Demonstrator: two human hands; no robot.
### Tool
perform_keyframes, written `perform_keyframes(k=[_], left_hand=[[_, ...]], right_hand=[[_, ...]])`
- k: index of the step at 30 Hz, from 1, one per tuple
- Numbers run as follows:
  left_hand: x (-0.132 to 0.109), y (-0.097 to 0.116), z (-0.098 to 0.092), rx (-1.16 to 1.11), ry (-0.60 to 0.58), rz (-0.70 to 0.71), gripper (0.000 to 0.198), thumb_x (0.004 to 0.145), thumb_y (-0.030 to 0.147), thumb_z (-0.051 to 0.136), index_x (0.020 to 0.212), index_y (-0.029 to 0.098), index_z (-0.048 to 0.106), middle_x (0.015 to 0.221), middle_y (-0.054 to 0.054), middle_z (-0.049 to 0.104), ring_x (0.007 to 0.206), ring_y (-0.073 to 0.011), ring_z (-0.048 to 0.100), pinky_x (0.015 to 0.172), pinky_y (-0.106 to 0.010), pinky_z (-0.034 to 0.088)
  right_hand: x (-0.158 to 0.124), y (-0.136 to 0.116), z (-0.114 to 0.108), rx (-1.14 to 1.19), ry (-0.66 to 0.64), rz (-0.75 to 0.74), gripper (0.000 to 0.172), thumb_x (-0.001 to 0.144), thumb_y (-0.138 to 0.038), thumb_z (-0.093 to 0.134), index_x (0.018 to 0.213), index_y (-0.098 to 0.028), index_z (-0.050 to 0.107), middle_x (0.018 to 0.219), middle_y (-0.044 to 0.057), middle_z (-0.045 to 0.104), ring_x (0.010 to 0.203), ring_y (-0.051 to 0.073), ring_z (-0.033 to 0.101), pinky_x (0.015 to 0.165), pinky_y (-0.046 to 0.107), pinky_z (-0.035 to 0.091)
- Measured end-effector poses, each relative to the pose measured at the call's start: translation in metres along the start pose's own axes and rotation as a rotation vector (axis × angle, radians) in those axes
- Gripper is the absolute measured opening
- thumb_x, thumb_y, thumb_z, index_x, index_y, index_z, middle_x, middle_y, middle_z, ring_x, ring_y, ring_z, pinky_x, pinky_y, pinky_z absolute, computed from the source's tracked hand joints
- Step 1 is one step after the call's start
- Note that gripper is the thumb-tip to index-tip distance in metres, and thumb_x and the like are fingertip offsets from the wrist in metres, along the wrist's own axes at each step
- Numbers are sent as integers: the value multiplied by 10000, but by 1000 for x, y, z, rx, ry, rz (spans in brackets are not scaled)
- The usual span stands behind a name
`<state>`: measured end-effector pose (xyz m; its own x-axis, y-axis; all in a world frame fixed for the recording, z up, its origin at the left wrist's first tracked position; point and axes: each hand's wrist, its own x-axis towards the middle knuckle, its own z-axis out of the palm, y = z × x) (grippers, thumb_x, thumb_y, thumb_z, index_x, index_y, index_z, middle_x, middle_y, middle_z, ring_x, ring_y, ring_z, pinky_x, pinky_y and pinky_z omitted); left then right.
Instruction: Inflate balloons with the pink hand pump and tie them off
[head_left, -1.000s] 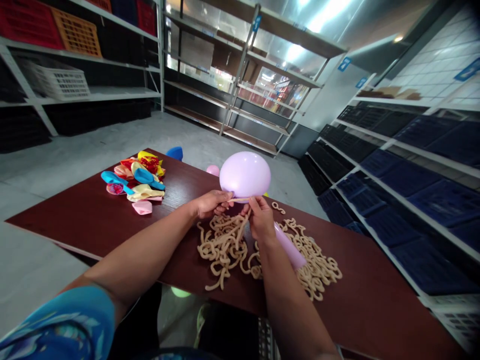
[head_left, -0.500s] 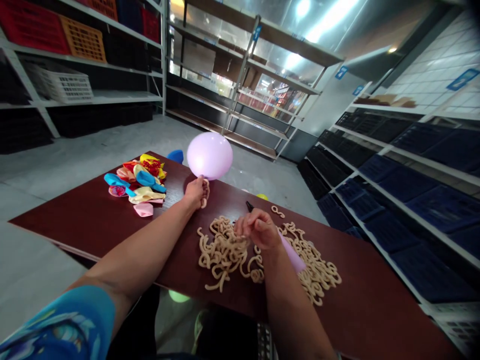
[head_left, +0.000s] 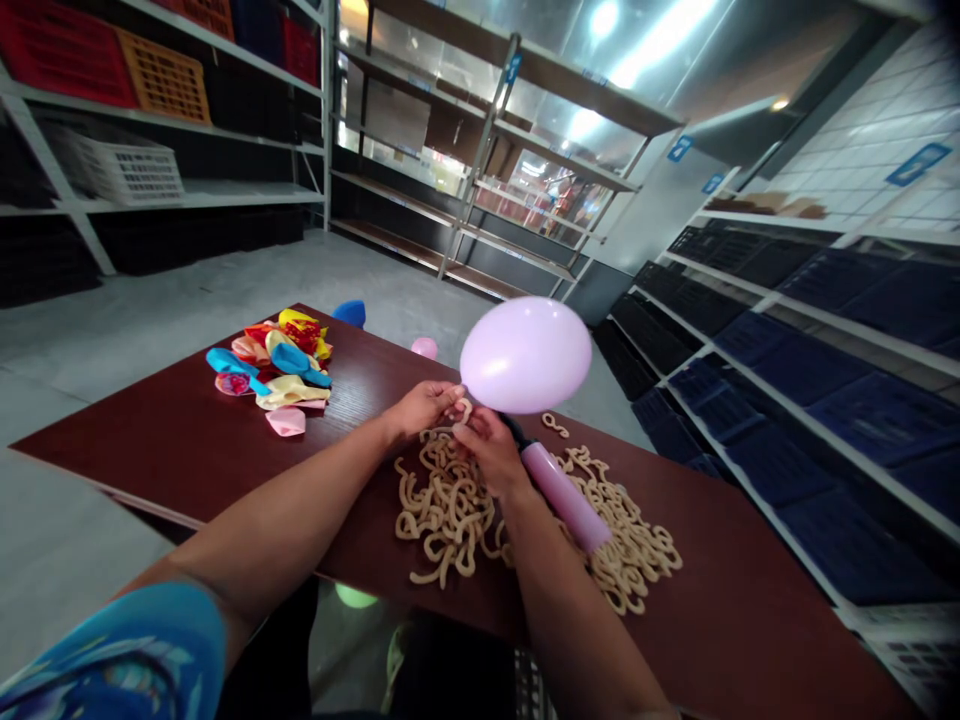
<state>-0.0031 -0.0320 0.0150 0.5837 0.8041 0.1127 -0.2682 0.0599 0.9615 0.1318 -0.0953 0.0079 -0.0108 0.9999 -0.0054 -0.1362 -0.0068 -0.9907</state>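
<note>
An inflated lilac balloon (head_left: 526,355) stands out to the right above the table's far edge. My left hand (head_left: 426,408) is closed in a pinch at its neck. A tan curled piece (head_left: 466,409) is between my two hands, close to that neck, and my right hand (head_left: 491,452) pinches its lower end. Fingers partly hide the neck, so I cannot tell whether the piece is joined to it. Under my hands lies a heap of similar tan curls (head_left: 442,515). Right of my right hand rests a pink balloon pump (head_left: 568,498) with a black nozzle end.
Limp, coloured balloons (head_left: 289,360) lie at the left of the brown table (head_left: 172,430). A second pile of tan curls (head_left: 637,545) is at the right. Beyond the table are a blue balloon (head_left: 350,314) and a pink balloon (head_left: 424,347). Shelves with crates (head_left: 787,410) flank the room.
My left hand has brought the lilac balloon to the right and nearer. My right hand has moved left to meet it at the tan curl. More of the pump now shows.
</note>
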Motion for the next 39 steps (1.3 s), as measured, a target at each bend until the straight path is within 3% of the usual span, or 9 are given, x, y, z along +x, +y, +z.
perform_keyframes(k=[3, 7, 13, 19, 24, 26, 29, 33, 39], left_hand=[[4, -7, -7, 250, 67, 108, 340, 793, 435, 504, 686, 127, 600, 607, -9, 527, 539, -91, 413, 519, -206, 328], [10, -17, -20, 529, 253, 202, 240, 771, 377, 541, 668, 170, 604, 595, 7, 534, 600, -130, 448, 579, -218, 339], [9, -20, -20, 634, 231, 208, 225, 788, 338, 518, 629, 194, 581, 550, 7, 508, 535, -122, 419, 541, -223, 301], [6, -19, -10, 257, 99, 104, 271, 786, 308, 491, 557, 164, 488, 504, 17, 419, 461, -83, 338, 460, -205, 267], [5, -17, -7, -308, 17, -227, 239, 782, 264, 455, 575, 166, 388, 453, 66, 276, 343, -32, 131, 362, -179, 82], [6, -15, -9, -476, -8, -308, 232, 783, 244, 446, 581, 162, 366, 464, 71, 252, 339, -22, 116, 359, -164, 64], [7, -12, -13, -684, -50, -364, 218, 794, 219, 432, 601, 161, 350, 480, 80, 212, 331, -17, 118, 346, -149, 69], [6, -7, -15, -859, -118, -411, 182, 801, 190, 441, 643, 163, 355, 501, 79, 220, 324, -18, 139, 328, -143, 90], [1, -1, -12, -940, -254, -501, 177, 811, 188, 463, 663, 154, 372, 518, 71, 252, 332, -16, 185, 324, -132, 123]], right_hand=[[-3, -6, -5, -6, -21, 54, 244, 653, -321, 692, 826, -169, 611, 603, -46, 595, 368, 17, 380, 338, 136, 243], [-10, -31, -16, 58, -157, 157, 240, 667, -339, 682, 812, -160, 612, 549, -58, 539, 337, 3, 286, 316, 139, 160], [-9, -86, -2, -212, -39, -76, 224, 733, -386, 624, 737, -162, 624, 561, -19, 581, 332, 28, 351, 300, 163, 209], [47, -99, 56, -526, -14, -316, 222, 751, -388, 602, 658, -190, 640, 597, -7, 598, 384, 51, 428, 348, 181, 317], [52, -101, 77, -396, -76, -478, 290, 726, -381, 634, 1007, -310, 626, 1039, -2, 600, 697, 104, 579, 536, 215, 452], [34, -97, 70, -427, -32, -521, 254, 782, -405, 561, 1008, -306, 620, 1018, -1, 614, 751, 121, 586, 581, 227, 461], [9, -76, 46, -591, 92, -472, 259, 825, -424, 493, 777, -223, 648, 705, 4, 642, 611, 120, 571, 580, 230, 442], [8, -30, 10, -664, 282, -332, 310, 796, -421, 506, 595, -200, 592, 507, -19, 577, 457, 104, 499, 499, 219, 399], [29, 16, 8, -83, 152, -8, 278, 700, -409, 583, 862, -186, 618, 637, -23, 636, 512, 119, 549, 437, 213, 420]])
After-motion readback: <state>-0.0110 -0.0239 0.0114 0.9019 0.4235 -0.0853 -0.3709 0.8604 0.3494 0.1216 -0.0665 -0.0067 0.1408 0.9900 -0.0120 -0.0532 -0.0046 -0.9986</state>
